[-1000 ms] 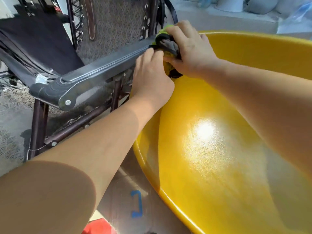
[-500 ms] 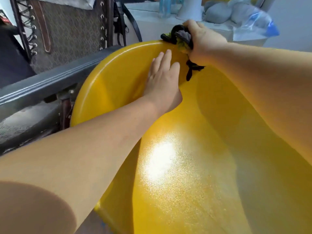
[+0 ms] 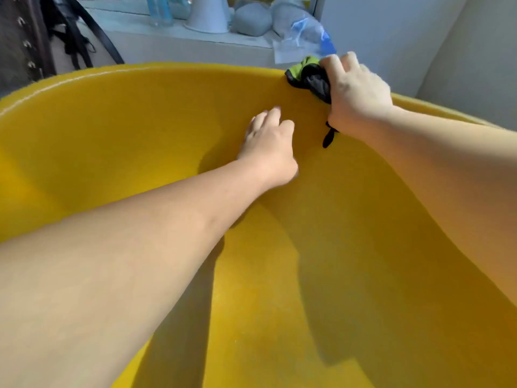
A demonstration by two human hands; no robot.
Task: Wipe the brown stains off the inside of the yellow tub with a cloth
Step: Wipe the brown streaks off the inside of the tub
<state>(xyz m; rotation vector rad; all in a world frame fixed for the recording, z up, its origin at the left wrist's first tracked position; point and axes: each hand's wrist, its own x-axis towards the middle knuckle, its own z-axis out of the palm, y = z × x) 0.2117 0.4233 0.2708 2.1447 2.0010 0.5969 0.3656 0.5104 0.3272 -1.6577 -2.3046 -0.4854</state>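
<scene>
The yellow tub [image 3: 134, 130] fills most of the view, tilted so its inside faces me. My right hand [image 3: 358, 99] is closed around a bunched black and green cloth [image 3: 310, 77] and presses it against the tub's upper rim at the right. A black strap of the cloth hangs below that hand. My left hand [image 3: 270, 147] lies flat against the inner wall, fingers slightly curled, a short way left of and below the cloth. I cannot make out brown stains on the visible yellow surface.
Behind the tub runs a white ledge [image 3: 156, 37] carrying a white cone-shaped base [image 3: 208, 15], grey stones [image 3: 251, 21] and a clear plastic bag [image 3: 305, 32]. A dark chair with straps [image 3: 25, 43] stands at the far left. A grey wall [image 3: 405, 37] rises at the right.
The view has swung right, so the chair has slid out to the left. My right hand with the cloth has travelled right along the rim, and my left hand followed on the inner wall.
</scene>
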